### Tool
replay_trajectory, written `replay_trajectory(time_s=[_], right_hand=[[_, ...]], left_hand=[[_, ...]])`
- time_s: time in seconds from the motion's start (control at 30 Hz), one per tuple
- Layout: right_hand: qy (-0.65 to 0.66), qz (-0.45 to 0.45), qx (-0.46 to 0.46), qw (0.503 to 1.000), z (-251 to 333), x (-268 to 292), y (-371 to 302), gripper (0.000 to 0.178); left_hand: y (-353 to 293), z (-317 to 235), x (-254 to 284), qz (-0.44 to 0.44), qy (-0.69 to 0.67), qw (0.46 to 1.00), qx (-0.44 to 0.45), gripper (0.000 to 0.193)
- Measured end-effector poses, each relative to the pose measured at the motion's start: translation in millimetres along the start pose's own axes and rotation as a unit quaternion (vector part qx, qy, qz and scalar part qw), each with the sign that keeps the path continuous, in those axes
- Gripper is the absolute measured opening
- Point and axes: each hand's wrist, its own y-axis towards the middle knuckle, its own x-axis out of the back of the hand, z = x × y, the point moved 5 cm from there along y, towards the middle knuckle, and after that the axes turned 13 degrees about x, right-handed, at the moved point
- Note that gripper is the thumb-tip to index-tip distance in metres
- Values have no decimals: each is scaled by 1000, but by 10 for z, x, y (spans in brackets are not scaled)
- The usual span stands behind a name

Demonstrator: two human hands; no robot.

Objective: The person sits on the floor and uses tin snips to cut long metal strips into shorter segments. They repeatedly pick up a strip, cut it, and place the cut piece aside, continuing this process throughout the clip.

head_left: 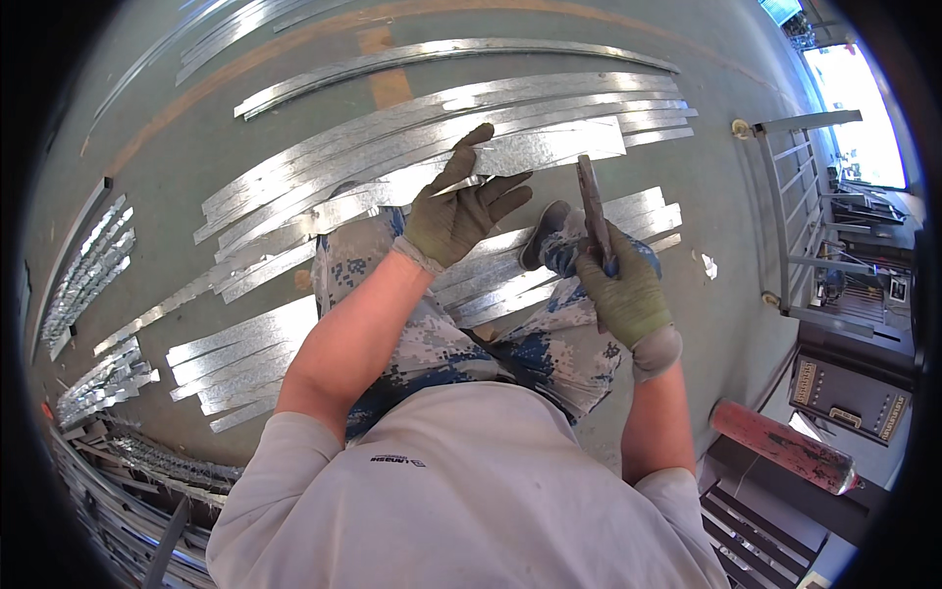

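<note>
My left hand (459,208), in an olive work glove, reaches down with fingers spread and touches a shiny galvanized metal strip (549,152) lying on the floor. My right hand (628,294), also gloved, is closed around the handles of dark tin snips (594,206), whose blades point up and away toward that strip. Several more cut metal strips (245,348) lie side by side across the floor around my camouflage-trousered legs and dark shoe (545,236).
Bundles of narrow metal strips (83,270) lie at the left, and ribbed metal pieces are stacked at lower left. A grey metal rack (800,226), a dark machine box (849,388) and a red cylinder (785,447) stand at the right on the green concrete floor.
</note>
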Motion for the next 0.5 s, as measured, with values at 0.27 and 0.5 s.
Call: replay_trajectory(time_s=[0.27,0.5], right_hand=[[50,12,-41,998,15,15,23,53],[159,57,-31,985,-8,37,20,38]], left_hand=[[-3,8,-3,-18,-1,1000,1,51],[-4,22,22,-29,-20,999,-3,48]])
